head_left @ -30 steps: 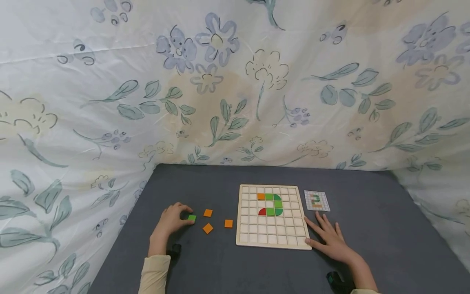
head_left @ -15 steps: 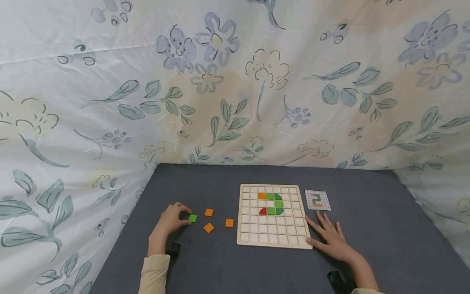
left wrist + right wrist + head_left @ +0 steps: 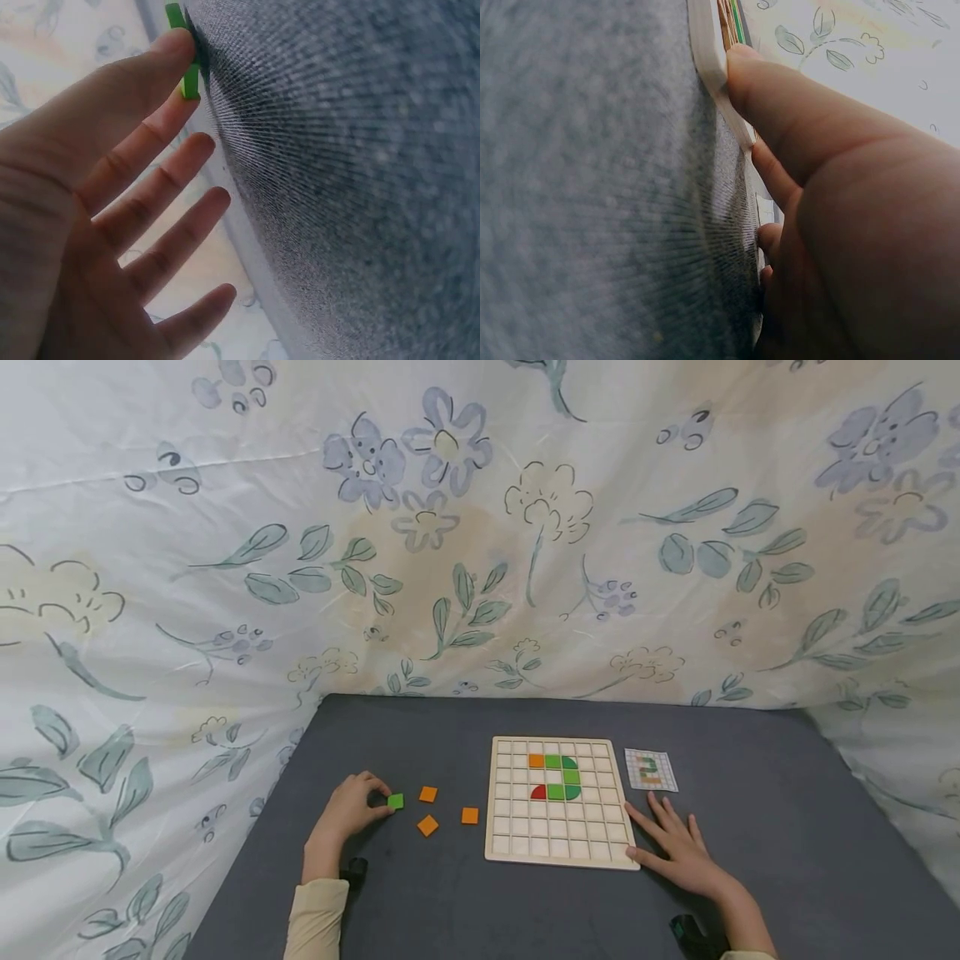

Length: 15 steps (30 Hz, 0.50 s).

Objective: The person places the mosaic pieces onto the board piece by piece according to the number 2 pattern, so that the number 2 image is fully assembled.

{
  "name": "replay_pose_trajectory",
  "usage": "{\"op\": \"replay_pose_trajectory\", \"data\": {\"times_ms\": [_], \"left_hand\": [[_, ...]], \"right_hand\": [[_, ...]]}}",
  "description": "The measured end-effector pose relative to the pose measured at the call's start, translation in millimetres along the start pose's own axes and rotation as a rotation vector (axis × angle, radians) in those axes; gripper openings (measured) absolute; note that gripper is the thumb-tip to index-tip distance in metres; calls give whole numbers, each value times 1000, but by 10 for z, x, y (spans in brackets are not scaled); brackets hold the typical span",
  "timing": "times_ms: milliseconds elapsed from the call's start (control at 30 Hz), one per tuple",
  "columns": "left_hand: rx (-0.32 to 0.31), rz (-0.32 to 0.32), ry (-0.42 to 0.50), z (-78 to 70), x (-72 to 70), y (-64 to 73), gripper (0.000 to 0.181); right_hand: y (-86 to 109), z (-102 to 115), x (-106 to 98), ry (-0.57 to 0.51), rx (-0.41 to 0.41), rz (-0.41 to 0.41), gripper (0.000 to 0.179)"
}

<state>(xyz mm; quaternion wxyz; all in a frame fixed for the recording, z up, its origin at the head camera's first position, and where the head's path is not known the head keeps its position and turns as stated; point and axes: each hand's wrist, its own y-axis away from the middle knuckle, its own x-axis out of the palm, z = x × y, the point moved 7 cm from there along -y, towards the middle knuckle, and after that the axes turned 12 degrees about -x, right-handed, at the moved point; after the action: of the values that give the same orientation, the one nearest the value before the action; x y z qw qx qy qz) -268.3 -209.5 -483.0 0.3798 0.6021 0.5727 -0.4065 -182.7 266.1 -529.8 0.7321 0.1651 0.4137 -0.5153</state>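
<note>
My left hand pinches a green square tile between thumb and index finger, left of the orange tiles. In the left wrist view the tile stands edge-on at the cloth and the other fingers are spread. My right hand lies with fingers spread, its thumb and index fingertip on the right edge of the wooden grid board. In the right wrist view the thumb presses the board's corner. Set in the board are an orange square, several green pieces and a red quarter-round.
Three loose orange tiles, an upper one, a turned one and one by the board, lie on the grey cloth. A pattern card sits right of the board. A floral curtain rises behind.
The green tile has shifted very slightly to the right and turned a little in my left fingers. My right hand stays at the board's edge.
</note>
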Motion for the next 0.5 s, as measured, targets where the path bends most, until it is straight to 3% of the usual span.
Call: {"op": "replay_pose_trajectory", "data": {"times_ms": [500], "left_hand": [[128,-83,8,-266,-3,-41,23]], "right_hand": [[-3,21,-1,-4,-8,-4,66]]}}
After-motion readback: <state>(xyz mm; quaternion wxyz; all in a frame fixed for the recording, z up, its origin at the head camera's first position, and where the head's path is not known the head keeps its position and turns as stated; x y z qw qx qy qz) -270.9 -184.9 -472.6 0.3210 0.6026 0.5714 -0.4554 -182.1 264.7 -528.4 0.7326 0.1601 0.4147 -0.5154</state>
